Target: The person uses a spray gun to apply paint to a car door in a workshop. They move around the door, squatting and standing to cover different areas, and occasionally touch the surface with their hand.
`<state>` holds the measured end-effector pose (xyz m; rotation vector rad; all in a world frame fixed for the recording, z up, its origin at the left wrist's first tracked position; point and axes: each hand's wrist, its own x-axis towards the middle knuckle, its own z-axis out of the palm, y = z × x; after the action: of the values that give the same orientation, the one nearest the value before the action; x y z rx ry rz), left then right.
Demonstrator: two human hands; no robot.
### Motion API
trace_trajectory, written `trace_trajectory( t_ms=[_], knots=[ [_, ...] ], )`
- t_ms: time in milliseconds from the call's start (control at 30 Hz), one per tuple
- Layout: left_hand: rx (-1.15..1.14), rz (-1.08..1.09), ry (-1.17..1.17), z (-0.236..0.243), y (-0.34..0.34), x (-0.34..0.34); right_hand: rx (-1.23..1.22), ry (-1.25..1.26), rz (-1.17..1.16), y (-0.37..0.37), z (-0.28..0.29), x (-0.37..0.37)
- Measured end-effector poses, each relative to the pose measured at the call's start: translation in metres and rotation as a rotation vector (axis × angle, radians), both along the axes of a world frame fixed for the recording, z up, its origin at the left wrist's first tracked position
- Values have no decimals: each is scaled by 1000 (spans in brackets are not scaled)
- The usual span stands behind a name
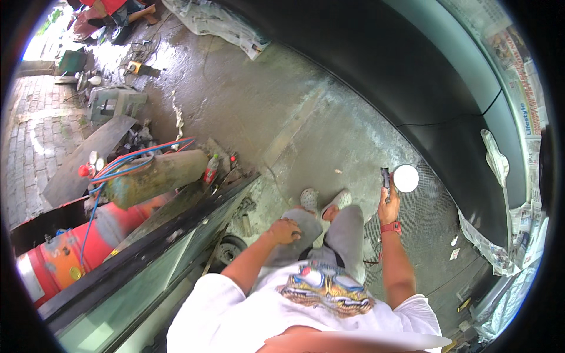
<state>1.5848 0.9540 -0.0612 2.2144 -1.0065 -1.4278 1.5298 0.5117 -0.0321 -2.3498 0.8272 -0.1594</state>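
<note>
My right hand (388,203), with a red watch on its wrist, grips a dark spray gun (385,178) with a round, white-topped cup (405,178) on it. My left hand (285,231) is beside my left thigh with nothing in it, its fingers loosely apart. To the right of the gun stands a large vehicle body with black, glossy lower panels (429,142) and a pale grey-green upper strip (511,159); a pale handle-like fitting (498,155) is on it, and newspaper masking (518,70) lines its edge.
At my left are a dark-framed glass panel (135,288), a red cylinder (62,255), a yellowish gas cylinder (165,176) with red and blue hoses, a bottle (212,169) and a grey crate (116,105). A person's leg (141,13) shows at the upper left, near cables.
</note>
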Motion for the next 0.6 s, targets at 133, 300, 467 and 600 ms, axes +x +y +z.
trace_trajectory(
  t_ms=[133,300,467,600],
  knots=[
    [173,75,176,21,36,48,181,-71,-186,18,44,-30],
    [451,20,251,46,32,139,310,-89,-487,21,45,-36],
    [397,52,228,99,-23,245,342,-124,-678,21,24,-15],
    [455,-172,-158,134,-71,307,239,-73,-834,20,17,15]
  ],
)
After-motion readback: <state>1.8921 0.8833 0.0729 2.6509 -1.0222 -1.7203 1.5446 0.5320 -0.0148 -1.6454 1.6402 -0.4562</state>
